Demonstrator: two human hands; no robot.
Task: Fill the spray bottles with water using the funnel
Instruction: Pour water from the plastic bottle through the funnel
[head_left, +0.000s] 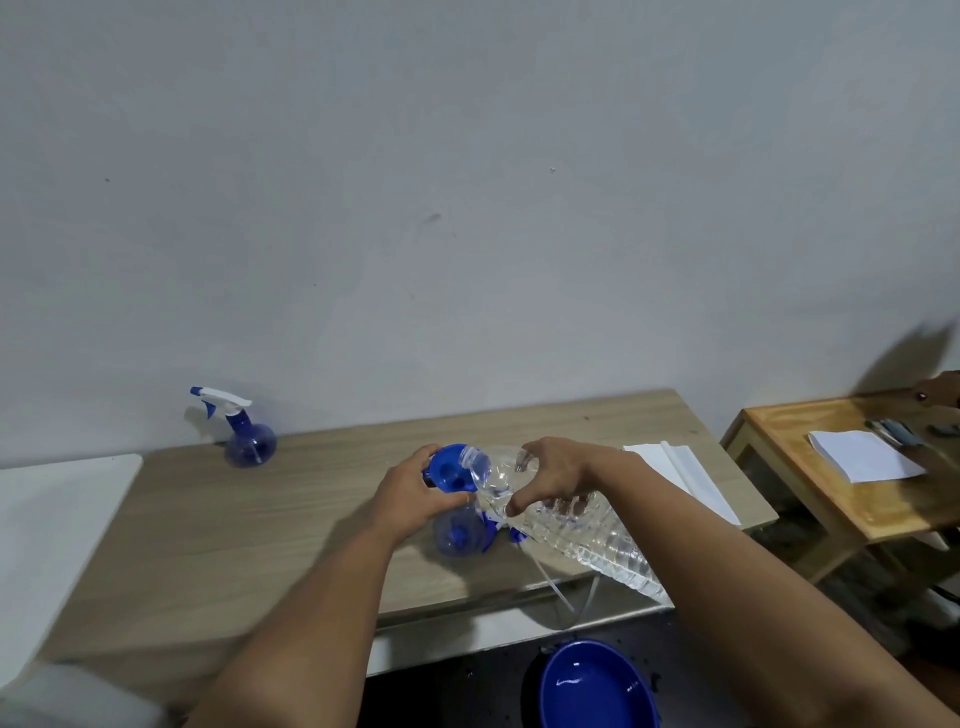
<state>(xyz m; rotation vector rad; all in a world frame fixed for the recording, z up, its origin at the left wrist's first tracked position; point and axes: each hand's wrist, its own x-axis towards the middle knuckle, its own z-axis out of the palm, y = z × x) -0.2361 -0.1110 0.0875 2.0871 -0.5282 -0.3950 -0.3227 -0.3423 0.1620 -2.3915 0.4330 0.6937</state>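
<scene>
A blue funnel (450, 467) sits in the neck of an open blue spray bottle (460, 535) on the wooden table (260, 519). My left hand (413, 493) grips the funnel and bottle neck. My right hand (553, 475) grips a large clear water bottle (582, 530), tilted with its mouth over the funnel. A blue and white spray head (501, 525) lies just right of the open bottle. A second blue spray bottle (248, 439) with its spray head on stands at the back left by the wall.
White folded paper (685, 480) lies at the table's right end. A blue basin (597, 686) sits on the floor below the front edge. A smaller wooden table (831, 509) with white paper (865, 454) stands to the right. A white surface (57, 525) adjoins on the left.
</scene>
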